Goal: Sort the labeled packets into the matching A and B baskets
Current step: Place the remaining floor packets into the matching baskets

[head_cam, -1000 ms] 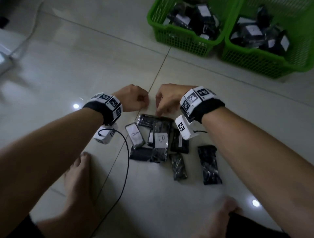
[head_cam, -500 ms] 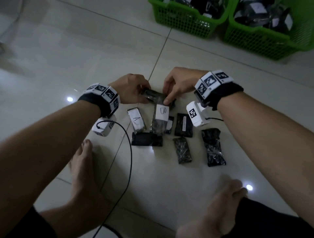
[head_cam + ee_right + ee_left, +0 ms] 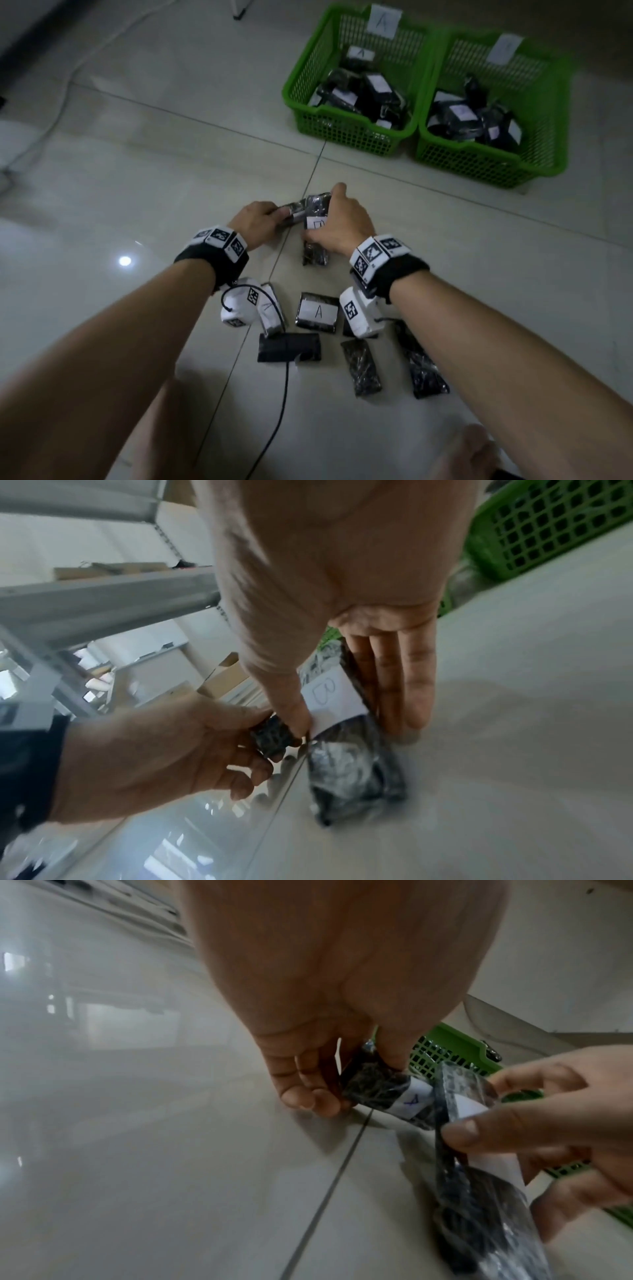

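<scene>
**Two packets up, one per hand**

Both of my hands have pushed forward off the pile since half a second ago, and the baskets, then half cut off at the top edge, now show in full. My left hand has its fingers curled round a dark packet whose white label reads A in the left wrist view; that packet sits low, at or just above the tile seam, and I cannot tell whether it touches the floor. My right hand pinches the B packet between thumb and long straight fingers, the thumb pressed on the edge of its white label, the packet hanging with its lower end near the floor. The two packets touch or nearly touch where my hands meet.

Behind my wrists, closer to me, the rest of the pile lies on the floor: an A-labelled packet face up, another labelled packet partly hidden by the left wrist camera, and several unmarked dark packets.

Ahead and to the right stand two green baskets side by side, touching: basket A on the left, and the right basket, whose label is too blurred to read. Both hold packets.
</scene>
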`<state>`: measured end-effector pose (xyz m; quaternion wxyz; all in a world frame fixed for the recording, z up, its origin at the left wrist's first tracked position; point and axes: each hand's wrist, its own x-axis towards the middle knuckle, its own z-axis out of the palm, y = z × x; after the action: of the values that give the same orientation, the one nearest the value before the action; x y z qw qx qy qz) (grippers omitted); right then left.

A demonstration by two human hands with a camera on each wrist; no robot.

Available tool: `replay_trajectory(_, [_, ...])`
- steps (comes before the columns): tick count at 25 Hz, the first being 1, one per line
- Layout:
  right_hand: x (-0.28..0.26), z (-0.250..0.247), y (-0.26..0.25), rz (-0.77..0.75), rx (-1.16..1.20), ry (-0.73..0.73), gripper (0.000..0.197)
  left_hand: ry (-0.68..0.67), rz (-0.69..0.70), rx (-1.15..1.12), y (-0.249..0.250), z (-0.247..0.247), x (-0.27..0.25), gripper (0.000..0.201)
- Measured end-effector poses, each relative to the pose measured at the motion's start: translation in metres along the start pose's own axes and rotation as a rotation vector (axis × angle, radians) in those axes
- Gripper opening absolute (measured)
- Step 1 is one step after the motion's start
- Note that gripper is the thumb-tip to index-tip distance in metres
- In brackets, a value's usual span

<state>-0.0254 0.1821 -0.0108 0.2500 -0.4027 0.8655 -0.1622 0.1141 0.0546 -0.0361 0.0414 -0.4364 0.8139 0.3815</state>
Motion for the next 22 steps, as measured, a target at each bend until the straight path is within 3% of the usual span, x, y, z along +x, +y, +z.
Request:
replay_trajectory(3, [0.003, -0.011, 0.011, 0.068, 0.151, 0.113, 0.079, -0.006, -0.040, -0.322, -0.001, 0.001, 0.010, 0.031])
replay_trajectory(7, [0.017, -0.038, 0.026, 0.134, 0.654, 0.171, 0.052, -0.030, -0.121, -0.929, 0.010, -0.013, 0.015, 0.030])
replay_trajectory(10, [0.023, -0.054, 0.028, 0.108, 0.764, 0.196, 0.060, -0.053, -0.105, -1.087, 0.033, -0.026, 0.021, 0.032])
replay_trajectory(12, [0.023, -0.062, 0.026, 0.079, 0.793, 0.187, 0.070, -0.056, -0.032, -1.092, 0.047, -0.031, 0.026, 0.031])
replay_trajectory(16, [0.027, -0.075, 0.027, 0.047, 0.823, 0.241, 0.078, 0.104, 0.147, -0.992, 0.073, -0.036, 0.041, 0.022])
replay_trajectory(22, [0.040, -0.090, 0.036, -0.019, 0.698, 0.498, 0.059, 0.352, 0.311, -0.669, 0.094, -0.048, 0.082, 0.035])
